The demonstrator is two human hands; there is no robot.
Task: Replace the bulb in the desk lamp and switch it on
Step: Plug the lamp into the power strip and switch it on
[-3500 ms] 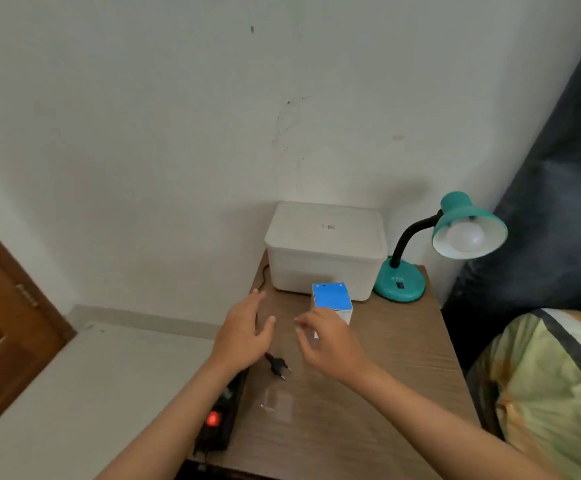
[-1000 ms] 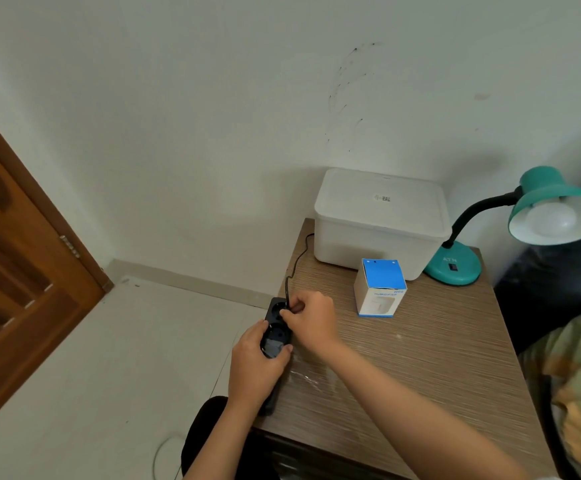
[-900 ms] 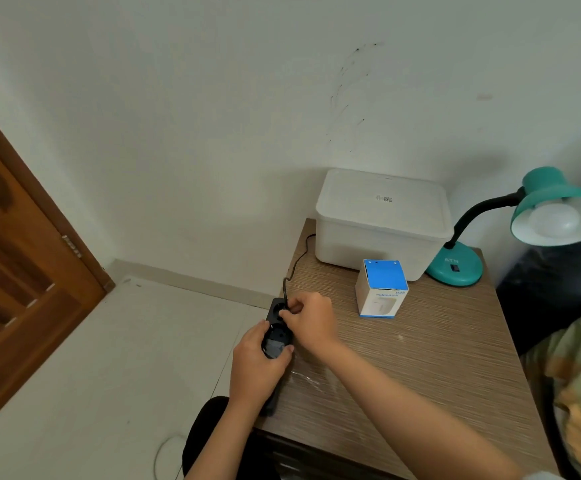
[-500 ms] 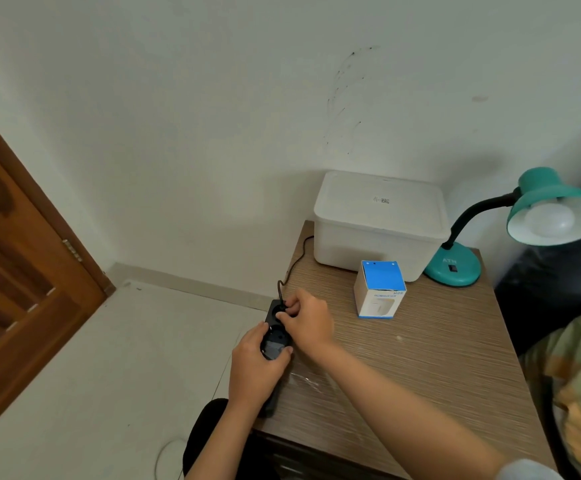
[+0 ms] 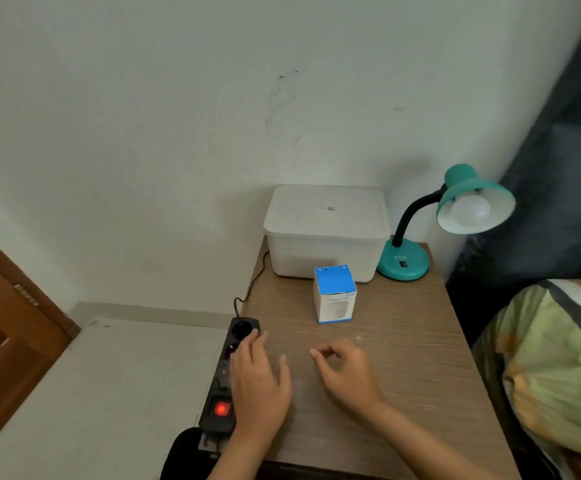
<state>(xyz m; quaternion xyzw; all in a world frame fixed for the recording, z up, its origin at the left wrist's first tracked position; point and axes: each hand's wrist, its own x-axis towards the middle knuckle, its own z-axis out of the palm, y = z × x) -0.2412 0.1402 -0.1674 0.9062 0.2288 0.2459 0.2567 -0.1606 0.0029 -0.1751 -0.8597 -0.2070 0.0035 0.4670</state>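
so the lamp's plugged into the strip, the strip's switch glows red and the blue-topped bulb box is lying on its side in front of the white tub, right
Not quite: in the head view the bulb box stands upright, blue top facing up, in front of the white tub. The rest holds: a plug sits in the power strip and its switch glows red.

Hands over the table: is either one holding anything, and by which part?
Nothing is held. The left hand lies flat beside the power strip; the right hand hangs loosely curled, empty.

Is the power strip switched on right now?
On: the power strip has its rocker switch glowing red near the table's front edge.
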